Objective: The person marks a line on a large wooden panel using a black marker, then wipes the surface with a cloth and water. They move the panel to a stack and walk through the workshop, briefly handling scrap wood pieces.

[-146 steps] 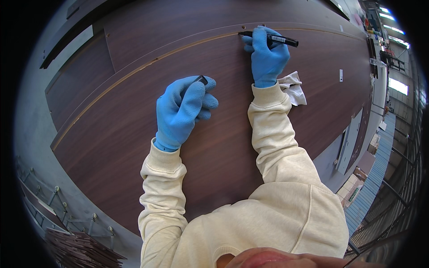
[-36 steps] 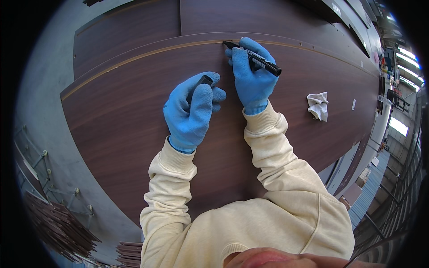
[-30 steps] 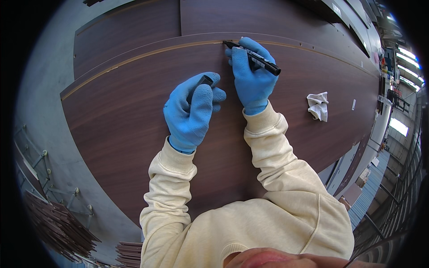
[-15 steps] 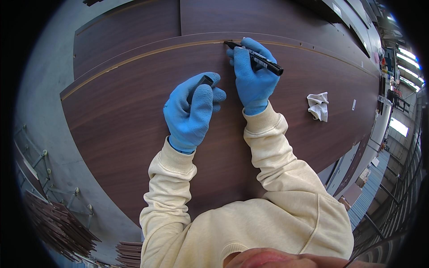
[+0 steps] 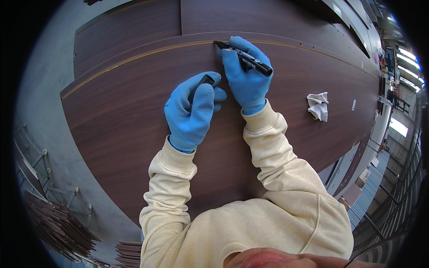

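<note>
A large dark brown wood-grain panel [image 5: 134, 134] lies under both hands. Along its far side runs a thin light-brown groove [image 5: 147, 53]. My right hand [image 5: 248, 78], in a blue glove, is closed around a black marker [image 5: 252, 63]. The marker is tilted, its tip touching or just over the groove line. My left hand [image 5: 190, 111], gloved too, is closed around the black marker cap [image 5: 206, 81], its end showing between thumb and forefinger. It is held nearer to me, left of the right hand.
A crumpled white cloth [image 5: 317, 106] and a small white label [image 5: 354, 105] lie on the panel to the right. More brown panels [image 5: 129, 33] lie beyond the far edge. Stacked dark strips [image 5: 58, 225] and a metal pipe rack [image 5: 49, 178] stand at lower left.
My right hand has slid a little to the left along the groove with the marker. My left hand with the cap has hardly moved.
</note>
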Available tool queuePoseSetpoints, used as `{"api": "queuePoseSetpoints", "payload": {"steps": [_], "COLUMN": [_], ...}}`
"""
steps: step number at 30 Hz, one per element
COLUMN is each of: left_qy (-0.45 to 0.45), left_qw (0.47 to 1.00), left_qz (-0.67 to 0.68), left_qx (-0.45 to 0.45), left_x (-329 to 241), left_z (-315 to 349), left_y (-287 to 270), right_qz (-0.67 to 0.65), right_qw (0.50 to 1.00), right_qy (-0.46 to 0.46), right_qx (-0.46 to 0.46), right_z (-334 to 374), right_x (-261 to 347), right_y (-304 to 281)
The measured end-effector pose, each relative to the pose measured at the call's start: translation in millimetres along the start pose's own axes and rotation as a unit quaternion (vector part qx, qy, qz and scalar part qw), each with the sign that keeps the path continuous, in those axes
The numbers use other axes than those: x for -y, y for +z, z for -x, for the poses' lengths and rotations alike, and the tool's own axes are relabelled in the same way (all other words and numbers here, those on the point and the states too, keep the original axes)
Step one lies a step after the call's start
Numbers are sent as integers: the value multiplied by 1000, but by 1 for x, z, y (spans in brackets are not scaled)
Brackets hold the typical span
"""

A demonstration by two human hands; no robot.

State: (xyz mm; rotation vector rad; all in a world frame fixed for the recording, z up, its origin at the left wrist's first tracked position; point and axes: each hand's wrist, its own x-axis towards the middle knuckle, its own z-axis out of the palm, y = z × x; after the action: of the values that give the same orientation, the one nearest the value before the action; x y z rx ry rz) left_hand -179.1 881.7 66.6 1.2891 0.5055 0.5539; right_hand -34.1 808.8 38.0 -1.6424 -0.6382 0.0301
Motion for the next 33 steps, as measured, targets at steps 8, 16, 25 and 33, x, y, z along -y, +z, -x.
{"api": "queuePoseSetpoints", "payload": {"steps": [8, 16, 25, 33], "left_qy": [-9, -17, -16, -22], "left_qw": [1000, 999, 999, 999], "left_qz": [8, 32, 32, 24], "left_qx": [4, 10, 0, 7], "left_x": [0, -1, -3, -3], "left_z": [-1, -1, 0, -1], "left_y": [-1, -2, -1, -2], "right_qz": [6, 12, -31, -35], "right_qw": [999, 1000, 997, 997], "right_qy": [47, 6, 57, 53], "right_qx": [-16, -1, -36, -42], "right_z": [3, 1, 3, 2], "right_x": [-3, -2, 2, 0], "right_y": [-3, 1, 2, 3]}}
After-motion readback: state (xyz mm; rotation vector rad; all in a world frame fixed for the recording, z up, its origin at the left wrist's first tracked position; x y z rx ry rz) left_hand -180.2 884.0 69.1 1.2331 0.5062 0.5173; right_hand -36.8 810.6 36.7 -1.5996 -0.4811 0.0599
